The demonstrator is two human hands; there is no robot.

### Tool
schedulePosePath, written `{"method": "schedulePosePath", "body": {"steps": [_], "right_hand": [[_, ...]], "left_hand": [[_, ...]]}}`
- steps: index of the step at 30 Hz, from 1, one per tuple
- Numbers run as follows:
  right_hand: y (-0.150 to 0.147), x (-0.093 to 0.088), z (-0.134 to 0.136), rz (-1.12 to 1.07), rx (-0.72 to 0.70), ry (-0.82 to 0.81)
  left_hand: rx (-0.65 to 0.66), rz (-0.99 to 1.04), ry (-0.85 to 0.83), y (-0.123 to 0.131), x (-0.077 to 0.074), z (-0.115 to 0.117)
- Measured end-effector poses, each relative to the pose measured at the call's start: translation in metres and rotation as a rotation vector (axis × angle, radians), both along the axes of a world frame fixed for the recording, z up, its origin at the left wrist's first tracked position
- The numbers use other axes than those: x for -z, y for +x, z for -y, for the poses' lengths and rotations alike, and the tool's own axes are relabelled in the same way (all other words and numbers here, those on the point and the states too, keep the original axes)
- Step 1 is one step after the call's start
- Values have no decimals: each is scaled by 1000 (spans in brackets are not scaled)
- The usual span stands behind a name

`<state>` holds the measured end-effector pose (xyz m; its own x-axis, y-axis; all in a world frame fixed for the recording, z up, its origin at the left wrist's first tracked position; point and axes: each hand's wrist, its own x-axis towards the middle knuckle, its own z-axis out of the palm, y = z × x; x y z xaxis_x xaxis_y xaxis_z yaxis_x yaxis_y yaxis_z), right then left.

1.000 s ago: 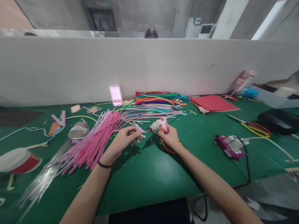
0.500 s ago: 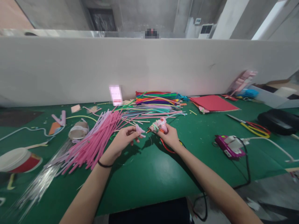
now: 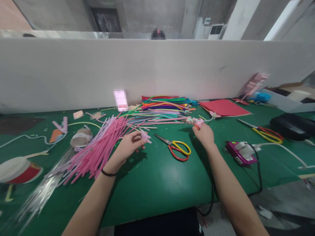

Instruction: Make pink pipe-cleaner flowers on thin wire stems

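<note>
Between its thumb and fingers, my left hand [image 3: 133, 144] pinches a small pink piece [image 3: 145, 136] above the green table [image 3: 157, 186]. My right hand [image 3: 204, 133] is farther right and closed round a pink glue gun [image 3: 194, 121], whose front points left near the loose stems. Scissors with one red and one yellow handle [image 3: 180, 150] lie between the hands, their blades toward the upper left. A large bundle of pink stems [image 3: 103, 147] lies left of my left hand.
Coloured stems [image 3: 164, 103] lie along the white partition [image 3: 157, 68]. Red sheets [image 3: 225, 108], a second pair of scissors [image 3: 264, 132], a purple power strip [image 3: 240, 154] and a black case [image 3: 292, 127] are on the right. A white-and-red tub [image 3: 21, 170] and clear strips [image 3: 46, 183] are left.
My right hand has moved right and away from my left hand with the glue gun, uncovering the scissors. My left hand has barely moved and still holds the pink piece.
</note>
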<state>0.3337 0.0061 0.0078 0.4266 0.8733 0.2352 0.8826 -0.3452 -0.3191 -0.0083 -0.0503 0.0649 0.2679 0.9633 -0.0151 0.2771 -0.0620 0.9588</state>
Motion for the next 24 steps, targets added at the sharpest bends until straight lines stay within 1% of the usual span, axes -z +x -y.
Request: {"method": "schedulePosePath", "body": {"steps": [2, 4, 6, 7, 8, 9, 10, 11, 12, 13, 14, 15, 17, 19, 22, 24], "right_hand": [[8, 7, 0, 37, 64, -57], [9, 10, 3, 92, 128, -38], [3, 5, 5, 137, 160, 77], [-3, 1, 7, 132, 140, 162], [-10, -4, 8, 87, 86, 244], [-20, -9, 10, -2, -22, 314], [-31, -13, 13, -139, -183, 366], [-45, -16, 17, -314, -356, 379], [-59, -18, 21, -494, -526, 348], [-74, -18, 27, -660, -689, 276], [-89, -18, 33, -805, -809, 196], [-102, -17, 39, -921, -887, 116], [-122, -14, 50, -1074, -944, 33], [-133, -13, 58, -1147, -928, 30], [-136, -13, 61, -1218, -909, 16], [-136, -13, 60, -1262, -913, -14]], "left_hand": [[-17, -22, 19, 0, 1, -1], [-35, -46, 44, 1, 1, -1], [-44, -60, 66, 1, 1, -1], [-46, -63, 71, 1, 1, -1], [-48, -61, 73, 1, 1, -1], [-50, -55, 73, 1, 1, -1], [-50, -47, 71, 1, 1, 0], [-48, -38, 69, 1, 1, 0], [-42, -29, 66, 1, 0, 0], [-32, -19, 63, 0, 0, 0], [-20, -10, 60, 0, 0, 0], [-11, -4, 57, 0, -1, 0], [-7, -2, 51, 0, -1, 0], [-19, -14, 45, 0, -2, 0], [-27, -34, 57, 1, 0, -1], [-31, -53, 94, 1, 3, -2]]}}
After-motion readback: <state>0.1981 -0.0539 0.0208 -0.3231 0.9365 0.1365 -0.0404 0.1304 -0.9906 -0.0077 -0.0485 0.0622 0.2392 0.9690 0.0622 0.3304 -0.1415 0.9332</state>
